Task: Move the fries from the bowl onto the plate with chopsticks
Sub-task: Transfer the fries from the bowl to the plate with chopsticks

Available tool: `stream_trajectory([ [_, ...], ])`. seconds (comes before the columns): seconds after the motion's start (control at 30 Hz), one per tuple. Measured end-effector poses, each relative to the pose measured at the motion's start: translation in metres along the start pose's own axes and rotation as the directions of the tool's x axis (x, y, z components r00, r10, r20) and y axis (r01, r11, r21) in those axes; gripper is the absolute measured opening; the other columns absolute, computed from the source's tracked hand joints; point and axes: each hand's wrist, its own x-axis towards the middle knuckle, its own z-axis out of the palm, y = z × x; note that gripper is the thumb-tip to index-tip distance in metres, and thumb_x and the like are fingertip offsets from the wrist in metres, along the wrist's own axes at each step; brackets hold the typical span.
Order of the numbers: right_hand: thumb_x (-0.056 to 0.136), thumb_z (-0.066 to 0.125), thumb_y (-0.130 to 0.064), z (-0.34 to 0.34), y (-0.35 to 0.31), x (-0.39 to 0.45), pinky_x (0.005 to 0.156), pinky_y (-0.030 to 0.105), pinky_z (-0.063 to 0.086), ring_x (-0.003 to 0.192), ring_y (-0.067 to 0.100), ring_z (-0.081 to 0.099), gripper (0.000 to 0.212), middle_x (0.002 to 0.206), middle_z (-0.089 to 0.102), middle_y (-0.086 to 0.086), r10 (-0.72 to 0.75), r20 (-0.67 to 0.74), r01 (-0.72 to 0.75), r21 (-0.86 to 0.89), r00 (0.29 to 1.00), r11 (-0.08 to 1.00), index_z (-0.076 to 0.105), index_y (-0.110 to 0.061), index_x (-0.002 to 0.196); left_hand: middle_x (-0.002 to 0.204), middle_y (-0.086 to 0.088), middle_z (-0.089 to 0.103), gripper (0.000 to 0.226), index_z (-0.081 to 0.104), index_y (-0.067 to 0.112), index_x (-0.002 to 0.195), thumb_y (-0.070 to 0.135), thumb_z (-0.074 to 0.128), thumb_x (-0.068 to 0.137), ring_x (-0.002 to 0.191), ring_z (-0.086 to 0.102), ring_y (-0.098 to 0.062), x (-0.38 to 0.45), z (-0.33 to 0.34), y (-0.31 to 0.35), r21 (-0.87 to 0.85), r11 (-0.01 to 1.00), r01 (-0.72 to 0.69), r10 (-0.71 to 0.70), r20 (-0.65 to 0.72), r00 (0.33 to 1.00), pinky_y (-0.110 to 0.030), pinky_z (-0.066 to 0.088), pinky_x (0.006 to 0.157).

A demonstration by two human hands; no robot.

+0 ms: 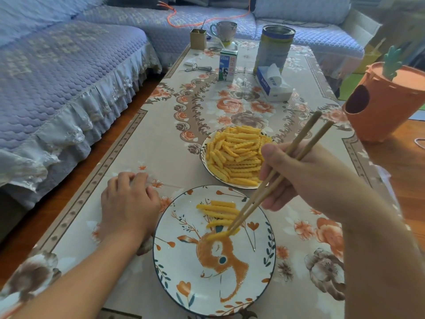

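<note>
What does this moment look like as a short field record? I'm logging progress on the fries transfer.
bowl: heaped with crinkle fries, beyond the plate
plate: nearest the person, deer pattern
fries on plate: about five, on its far half
right hand: grips the chopsticks
chopsticks: tips at a fry low over or on the plate
left hand: rests on the tablecloth left of the plate, fingers curled, holds nothing
beyond the bowl: milk carton, tissue pack, tin can
</note>
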Motion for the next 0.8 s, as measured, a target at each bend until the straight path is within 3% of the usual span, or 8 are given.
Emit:
stream_trajectory([
  [0.3,0.088,0.061,-0.04,-0.011,0.003,-0.001,0.055,0.044,0.063,0.057,0.037,0.073,0.04,0.06,0.069,0.019,-0.08,-0.108,0.08,-0.004,0.991,0.997,0.067,-0.002,0.077,0.118,-0.016,0.059,0.03,0.069,0.013,0.118,0.018,0.059,0.091,0.11,0.051,-0.039,0.0,0.002,0.0,-0.016,1.0,0.008,-0.008,-0.011,1.0,-0.053,0.044,0.093],
  [0.4,0.098,0.058,-0.035,-0.019,0.012,0.007,0.058,0.047,0.064,0.056,0.033,0.073,0.038,0.061,0.07,0.016,-0.136,-0.299,0.144,0.005,0.944,0.99,0.068,-0.002,0.081,0.12,-0.017,0.059,0.031,0.068,0.013,0.12,0.017,0.06,0.09,0.112,0.051,-0.039,0.0,0.001,-0.001,-0.012,1.0,0.009,-0.009,-0.003,1.0,-0.052,0.043,0.094],
  [0.5,0.096,0.056,-0.043,-0.027,0.02,0.013,0.058,0.043,0.064,0.057,0.03,0.074,0.042,0.065,0.072,0.015,-0.164,-0.432,0.164,-0.038,0.887,0.986,0.069,-0.005,0.082,0.12,-0.016,0.059,0.031,0.068,0.014,0.119,0.019,0.057,0.091,0.112,0.051,-0.039,0.0,0.001,0.0,-0.015,1.0,0.01,-0.01,-0.002,1.0,-0.052,0.043,0.094],
  [0.8,0.101,0.058,-0.038,-0.03,0.032,0.02,0.06,0.044,0.065,0.059,0.03,0.075,0.039,0.064,0.072,0.014,-0.113,-0.392,0.096,-0.061,0.913,0.993,0.071,-0.005,0.084,0.121,-0.017,0.059,0.031,0.067,0.013,0.121,0.018,0.058,0.092,0.113,0.051,-0.038,0.0,-0.001,0.001,-0.016,1.0,0.011,-0.011,0.012,1.0,-0.053,0.044,0.095],
])
